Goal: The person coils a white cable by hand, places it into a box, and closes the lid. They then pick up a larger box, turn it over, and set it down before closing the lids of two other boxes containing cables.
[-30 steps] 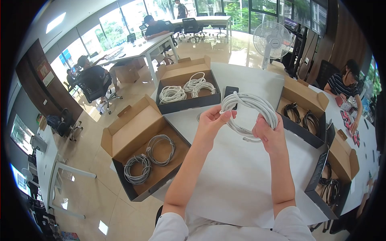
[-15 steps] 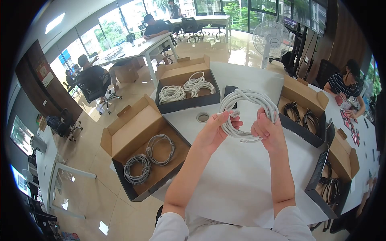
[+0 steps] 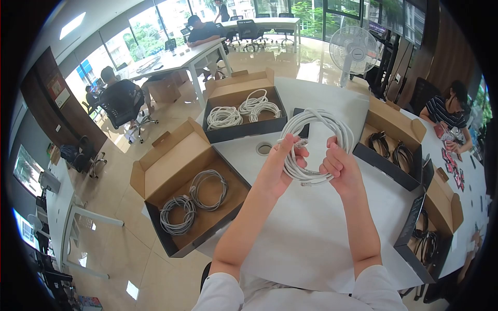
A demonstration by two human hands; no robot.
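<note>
A coiled white cable (image 3: 324, 116) is held up above the white table (image 3: 290, 238) between my two hands. My left hand (image 3: 284, 160) grips the coil's left side, with a plug end showing near its thumb. On the coil's lower right, my right hand (image 3: 340, 168) has its fingers curled round the strands. Another plug end hangs at the bottom of the loop. Partly covered behind the coil lies a dark flat object (image 3: 299, 112). The nearest box (image 3: 246, 132) holds several white cable coils.
At the left an open box (image 3: 199, 246) holds two grey coils. Two more open boxes (image 3: 386, 173) (image 3: 410, 249) with black cables stand at the right. A co-worker (image 3: 446, 111) sits at the far right; a fan (image 3: 354, 52) stands behind the table.
The coil and both my hands have shifted slightly left, and the loop stands more upright and rounder. Both hands keep hold of it.
</note>
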